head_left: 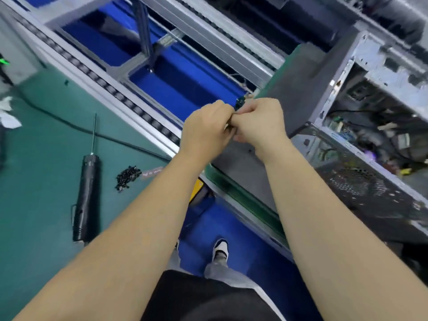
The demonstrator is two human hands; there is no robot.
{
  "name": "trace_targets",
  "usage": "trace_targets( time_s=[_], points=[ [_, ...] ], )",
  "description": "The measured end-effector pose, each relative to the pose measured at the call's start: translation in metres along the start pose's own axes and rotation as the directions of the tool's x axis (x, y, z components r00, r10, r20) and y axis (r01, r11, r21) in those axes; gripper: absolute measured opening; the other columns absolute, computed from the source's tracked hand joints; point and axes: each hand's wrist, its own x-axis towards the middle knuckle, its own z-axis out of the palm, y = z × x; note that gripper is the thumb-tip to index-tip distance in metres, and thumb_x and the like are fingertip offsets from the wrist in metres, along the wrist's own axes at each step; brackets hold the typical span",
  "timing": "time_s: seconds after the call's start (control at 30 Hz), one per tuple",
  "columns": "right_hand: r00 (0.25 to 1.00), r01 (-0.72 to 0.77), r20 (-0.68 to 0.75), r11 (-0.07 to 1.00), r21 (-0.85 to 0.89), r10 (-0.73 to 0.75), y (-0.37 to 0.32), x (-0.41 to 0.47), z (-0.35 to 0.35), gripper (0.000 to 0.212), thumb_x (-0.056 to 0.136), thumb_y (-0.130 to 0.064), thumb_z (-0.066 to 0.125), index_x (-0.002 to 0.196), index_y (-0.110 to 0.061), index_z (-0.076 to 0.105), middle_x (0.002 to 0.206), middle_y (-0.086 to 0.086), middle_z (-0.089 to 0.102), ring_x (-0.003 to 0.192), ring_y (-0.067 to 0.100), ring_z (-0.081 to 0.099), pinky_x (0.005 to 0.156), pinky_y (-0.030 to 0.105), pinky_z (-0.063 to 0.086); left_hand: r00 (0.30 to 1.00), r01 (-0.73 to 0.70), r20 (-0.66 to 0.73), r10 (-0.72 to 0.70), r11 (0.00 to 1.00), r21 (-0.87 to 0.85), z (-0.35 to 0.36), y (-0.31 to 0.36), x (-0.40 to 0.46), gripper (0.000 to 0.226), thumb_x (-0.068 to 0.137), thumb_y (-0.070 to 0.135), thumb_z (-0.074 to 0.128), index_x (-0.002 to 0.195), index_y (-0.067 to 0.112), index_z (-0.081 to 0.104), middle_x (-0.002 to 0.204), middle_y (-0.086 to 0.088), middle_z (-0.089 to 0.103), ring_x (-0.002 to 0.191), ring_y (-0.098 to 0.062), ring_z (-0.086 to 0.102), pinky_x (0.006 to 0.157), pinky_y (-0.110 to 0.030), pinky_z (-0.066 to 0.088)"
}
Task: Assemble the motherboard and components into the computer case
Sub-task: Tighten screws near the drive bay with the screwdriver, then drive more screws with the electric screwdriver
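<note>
Computer case lay open while left hand and right hand pinched small part together.
Best held steady, clear of the case.

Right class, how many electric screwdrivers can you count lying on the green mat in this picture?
1. The electric screwdriver lies on the green mat at the left, bit pointing away, just left of the pile of black screws. Others may lie outside the view.

you stand on a blue floor beside a green-topped workbench and a grey roller conveyor frame.
</note>
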Motion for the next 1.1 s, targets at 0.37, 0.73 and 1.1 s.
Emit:
trace_targets(
  time_s=[0.37, 0.73, 1.1],
  points=[
    [0.745, -0.573, 0.553, 0.783, 0.243, 0.374, 0.035, -0.027, 0.158, 0.013, 0.081, 0.009, 0.073, 0.082, -0.002, 0.066, 0.065, 0.008, 0.066, 0.051, 0.017, 0.059, 0.051, 0.022, 0.052, 0.905, 0.367, 0.175, -0.387, 0.920, 0.135, -0.030, -0.114, -0.114, 0.018, 0.084, 0.019, 0.060, 0.099, 0.010, 0.065, 0.097, -0.007, 0.057, 0.092, -0.029, 0.056, 0.070, -0.043, 0.047],
    [0.694, -0.546, 0.576, 0.838, 0.029, 0.432, 0.031, -0.047, 0.245, 0.018, 0.083, -0.001, 0.076, 0.095, -0.003, 0.064, 0.082, 0.013, 0.067, 0.068, 0.020, 0.062, 0.061, 0.029, 0.056, 0.750, 0.612, 0.075, -0.657, 0.734, 0.294, -0.053, -0.177, -0.161, 0.059, 0.077, 0.039, 0.066, 0.134, 0.031, 0.053, 0.129, -0.001, 0.050, 0.119, -0.027, 0.040, 0.100, -0.043, 0.027],
    [0.822, -0.305, 0.505, 0.952, -0.001, 0.264, 0.033, -0.056, 0.261, 0.010, 0.090, -0.007, 0.073, 0.093, -0.005, 0.064, 0.078, 0.007, 0.064, 0.061, 0.019, 0.063, 0.076, 0.039, 0.060, 0.245, 0.947, 0.135, -0.960, 0.267, 0.178, -0.056, -0.190, -0.180, 0.040, 0.087, 0.033, 0.065, 0.113, 0.013, 0.043, 0.115, -0.014, 0.056, 0.103, -0.039, 0.057, 0.074, -0.041, 0.041]
  ],
)
